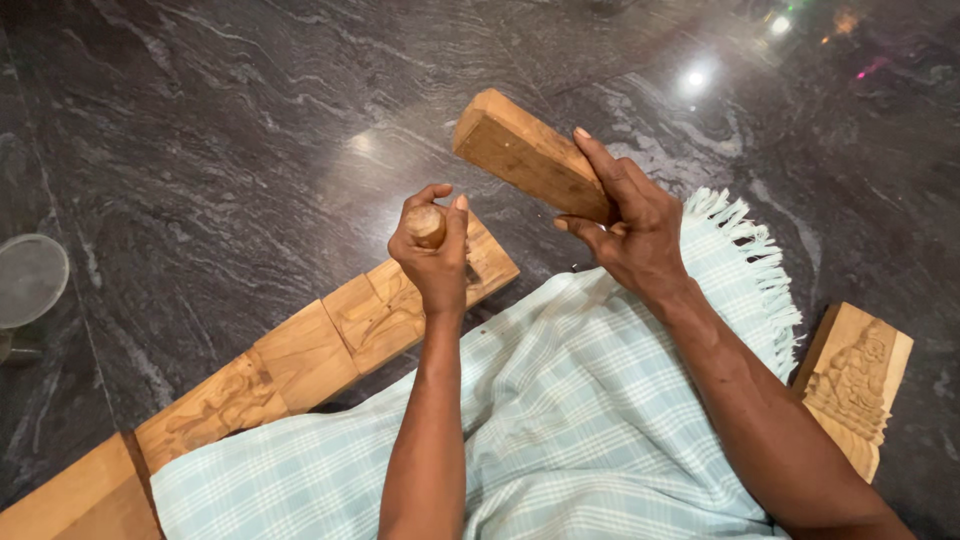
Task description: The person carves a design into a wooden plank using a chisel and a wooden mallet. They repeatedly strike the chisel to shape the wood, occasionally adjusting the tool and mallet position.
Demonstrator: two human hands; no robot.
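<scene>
My left hand is closed around the round wooden handle of a chisel, held upright over a long wooden plank with shallow carving on it. The chisel's blade is hidden behind my fist. Up and to the right, my right hand grips a thick wooden block, raised in the air and tilted, above the level of the chisel's handle. The plank runs diagonally from the lower left to just under my left hand.
A pale green checked cloth with a fringe covers my lap and part of the plank. A small carved wooden panel lies at the right. A round translucent lid sits at the left on the dark stone floor.
</scene>
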